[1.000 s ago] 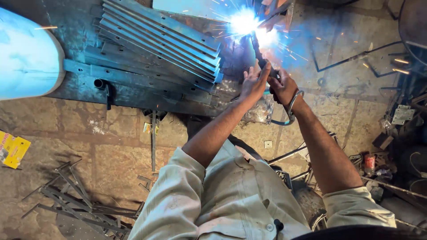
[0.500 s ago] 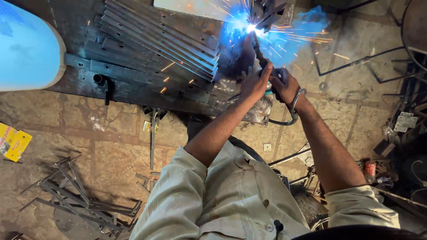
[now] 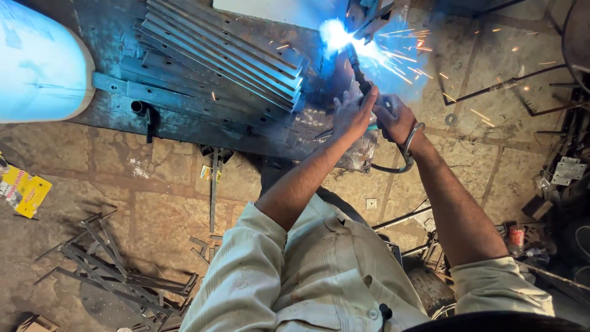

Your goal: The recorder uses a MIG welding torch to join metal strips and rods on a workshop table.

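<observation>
Since the earlier frames, the arc has shifted slightly up and left along the joint, and the spark spray now fans rightward over the stone floor (image 3: 479,74).

Far left: a pale rounded panel (image 3: 37,61) and, below it on the floor, a yellow packet (image 3: 24,193) and a heap of dark angle-iron offcuts (image 3: 110,270). Centre left: a stack of grey steel strips (image 3: 221,52) lying on the steel workbench (image 3: 184,117).

Centre: the left hand (image 3: 350,114), fingers extended and nearly flat, rests against the electrode holder (image 3: 367,86) as a steadying guide; it grips nothing. The welding arc (image 3: 335,31) burns at the rod tip, against a metal piece at the bench's far edge.

Right: the right hand (image 3: 396,120) is closed around the holder's handle, a cable (image 3: 399,163) looping below the wrist. Far right: bent rods (image 3: 491,86) and clutter on the floor.

Step in hand, by judgement: running a weld bead. The next move likely calls for feeding the rod steadily along the seam while keeping the arc gap constant, with the bare left hand kept clear of sparks.
</observation>
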